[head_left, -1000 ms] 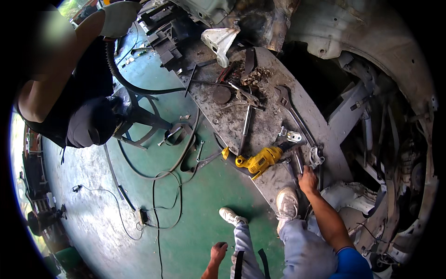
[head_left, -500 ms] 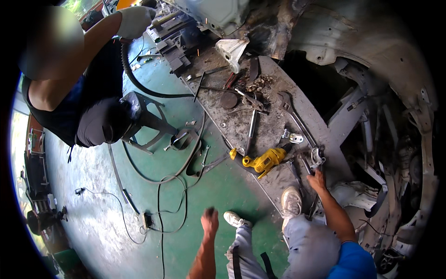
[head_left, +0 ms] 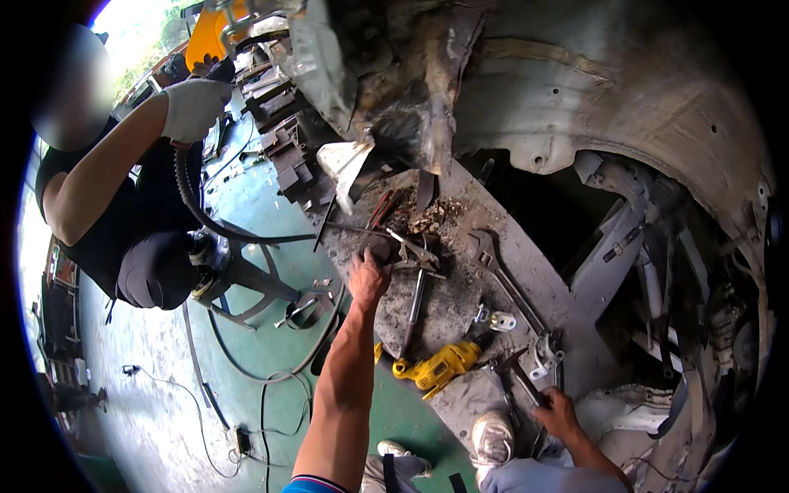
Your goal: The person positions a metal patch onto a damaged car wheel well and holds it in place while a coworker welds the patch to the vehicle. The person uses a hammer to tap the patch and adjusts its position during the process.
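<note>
My left hand (head_left: 370, 279) reaches forward over the metal plate (head_left: 448, 390), its fingers bent against a dark round disc (head_left: 378, 246). Locking pliers (head_left: 417, 251) lie just right of that disc. In my right hand (head_left: 560, 415), low on the right, is the handle of a hammer (head_left: 523, 380). A bracket with a round collar (head_left: 546, 357) sits beside the hammer, at the lower end of a large adjustable wrench (head_left: 511, 283). Between my arms rests a yellow and black power tool (head_left: 444, 367), with a steel bar with a dark grip (head_left: 416, 308) above it.
A co-worker's gloved hand (head_left: 196, 108) is at the upper left, near a stool (head_left: 259, 283). Stripped car body metal (head_left: 657, 107) overhangs the right side. A small metal hinge (head_left: 496, 320) lies on the plate. Hoses and a cable (head_left: 271, 379) cross the green floor.
My left hand has swung up and forward from low over the floor to the dark disc. My right hand's hammer now shows clearly. The view has shifted, and the co-worker's gloved hand has lowered.
</note>
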A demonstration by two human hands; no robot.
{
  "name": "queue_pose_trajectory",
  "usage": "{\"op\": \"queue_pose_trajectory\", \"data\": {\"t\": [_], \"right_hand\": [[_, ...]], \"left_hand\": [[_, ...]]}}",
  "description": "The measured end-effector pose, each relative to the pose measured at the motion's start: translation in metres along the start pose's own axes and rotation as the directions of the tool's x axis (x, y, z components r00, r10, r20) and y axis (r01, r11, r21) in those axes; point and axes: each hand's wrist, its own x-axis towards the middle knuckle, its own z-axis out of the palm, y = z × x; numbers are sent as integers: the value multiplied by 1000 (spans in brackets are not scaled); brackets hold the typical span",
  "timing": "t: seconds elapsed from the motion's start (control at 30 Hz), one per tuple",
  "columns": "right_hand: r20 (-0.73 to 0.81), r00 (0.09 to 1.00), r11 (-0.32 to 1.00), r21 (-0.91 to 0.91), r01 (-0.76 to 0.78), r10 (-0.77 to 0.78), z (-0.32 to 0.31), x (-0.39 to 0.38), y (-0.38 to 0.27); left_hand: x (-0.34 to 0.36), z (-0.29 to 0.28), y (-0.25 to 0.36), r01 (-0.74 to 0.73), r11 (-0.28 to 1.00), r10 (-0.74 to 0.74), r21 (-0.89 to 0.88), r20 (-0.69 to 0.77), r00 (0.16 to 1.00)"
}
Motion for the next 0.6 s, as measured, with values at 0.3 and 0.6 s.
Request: {"op": "queue_pose_trajectory", "data": {"t": [0.3,0.6], "right_hand": [[-23,1000,1000,2,-8,8,-21,21,6],[96,992,997,-15,79,-77,-13,46,9]], "left_hand": [[19,19,14,7,999,-10,-35,-99,995],[34,8,20,92,993,-88,69,-53,995]]}}
